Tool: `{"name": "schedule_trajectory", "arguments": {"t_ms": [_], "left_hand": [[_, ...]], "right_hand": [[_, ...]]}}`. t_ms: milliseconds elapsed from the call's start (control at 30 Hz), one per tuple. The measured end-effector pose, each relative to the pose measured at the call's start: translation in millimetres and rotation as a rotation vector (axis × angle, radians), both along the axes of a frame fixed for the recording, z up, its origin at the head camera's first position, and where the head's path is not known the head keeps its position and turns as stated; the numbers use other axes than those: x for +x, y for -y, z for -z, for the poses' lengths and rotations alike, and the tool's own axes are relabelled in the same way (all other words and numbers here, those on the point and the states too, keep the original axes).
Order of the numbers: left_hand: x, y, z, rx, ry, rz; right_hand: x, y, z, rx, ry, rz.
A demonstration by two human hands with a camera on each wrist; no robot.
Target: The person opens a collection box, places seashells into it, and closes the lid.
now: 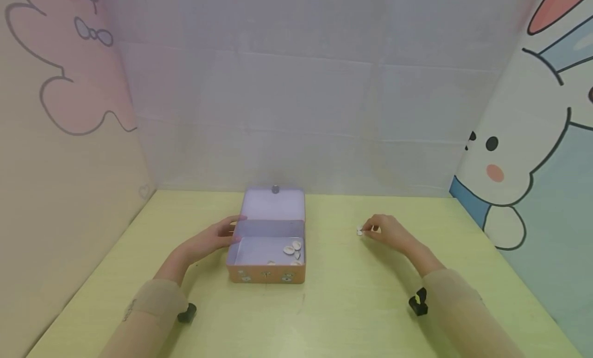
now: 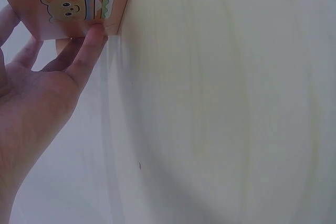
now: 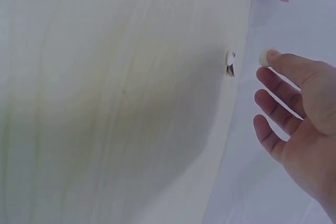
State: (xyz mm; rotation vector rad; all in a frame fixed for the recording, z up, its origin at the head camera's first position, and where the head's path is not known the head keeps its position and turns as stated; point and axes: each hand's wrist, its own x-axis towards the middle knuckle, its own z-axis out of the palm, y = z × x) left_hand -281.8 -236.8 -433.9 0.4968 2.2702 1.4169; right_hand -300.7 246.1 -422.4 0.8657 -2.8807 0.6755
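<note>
Here are the fingers of the right hand (image 1: 391, 233), thumb and index finger closed to a pinch on one small pale shell (image 3: 263, 57), the other three fingers loosely bent and parted, holding nothing. Just left of those fingertips, two small white pieces (image 1: 359, 230) lie close together on the counter (image 1: 352, 306).

Over to the left hand (image 1: 210, 239): fingers fairly straight and spread, tips touching the left side of an orange tin box (image 1: 255, 277). And right beside a fingertip, on the box's wall, there's a printed bear (image 2: 68, 6)!

Right of these left fingers, inside the box, white shells (image 1: 289, 250) cluster toward the right end, some partly hidden by the front wall. Beyond the fingers, the lilac-lined lid (image 1: 273, 204) stands flung back, a round clasp (image 1: 275, 189) at its far edge.

Farther out, past both sets of fingers, a pale sheet (image 1: 324, 116) rises behind the counter; well right of the right fingers, a cartoon rabbit (image 1: 500, 178) fills the side panel.
</note>
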Motion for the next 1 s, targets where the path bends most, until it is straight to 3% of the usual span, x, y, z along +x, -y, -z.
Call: {"name": "schedule_trajectory", "arguments": {"t_ms": [733, 1000], "left_hand": [[-3.0, 1.7, 5.1, 0.003, 0.025, -0.014], [-3.5, 2.1, 5.5, 0.000, 0.020, -0.010]], "right_hand": [[12.0, 25, -38.5, -0.018, -0.043, -0.030], [18.9, 38, -52.6, -0.044, -0.023, -0.015]]}}
